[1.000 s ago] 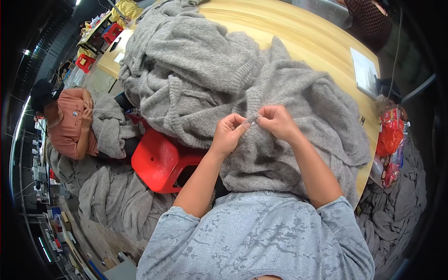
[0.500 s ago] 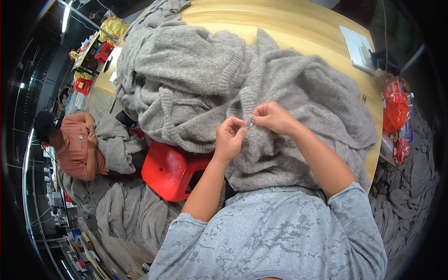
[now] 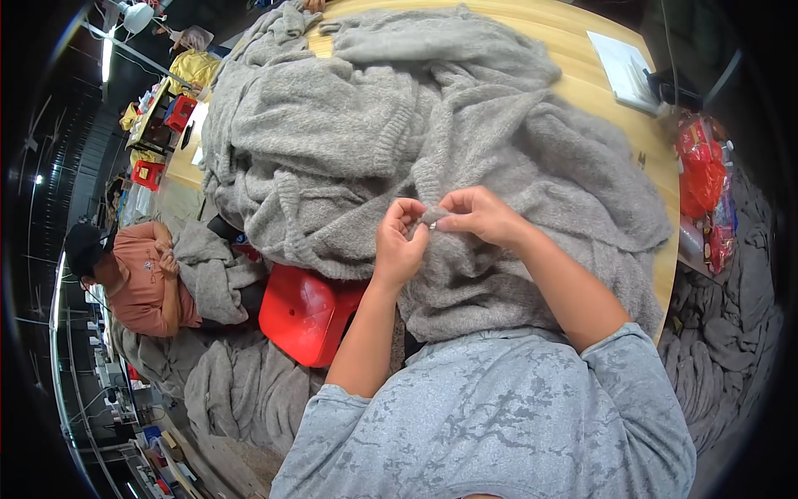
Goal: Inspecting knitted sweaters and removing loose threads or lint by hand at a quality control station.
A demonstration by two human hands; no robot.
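Where the wooden table (image 3: 615, 125) meets a dim workshop, our left hand (image 3: 399, 245) and right hand (image 3: 480, 216) pinch one grey sweater (image 3: 432, 141); one red stool (image 3: 303, 312) stands below.

Grey knitted garment (image 3: 499, 166), rumpled, heaped on table

Crinkled red plastic packages (image 3: 701, 170) hang off the round wooden table's (image 3: 657, 179) right edge; a white paper sheet (image 3: 625, 70) lies on it.
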